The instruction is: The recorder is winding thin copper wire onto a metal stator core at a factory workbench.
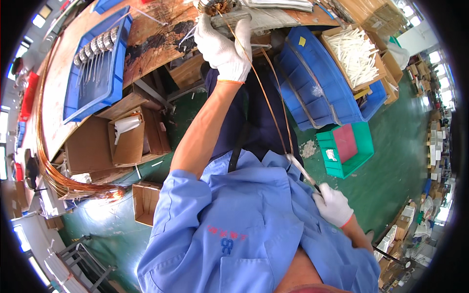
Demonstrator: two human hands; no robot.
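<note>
At the table's near edge, my left hand, in a white knitted glove, is closed about the near side of a round copper-wound core. Its far side is cut off by the picture's top edge. From there two strands of copper wire run down over my legs toward my right. They meet the pale end of a thin rod-shaped tool with a dark part near the grip. My right hand, also gloved, is closed on this tool beside my chest. How the wire is fastened to the rod is too small to tell.
On the worn wooden table, a blue tray holds several wound cores. A copper wire bundle hangs around its left edge. Right of my legs stand a large blue bin, a box of white strips and a green bin. Cardboard boxes sit below.
</note>
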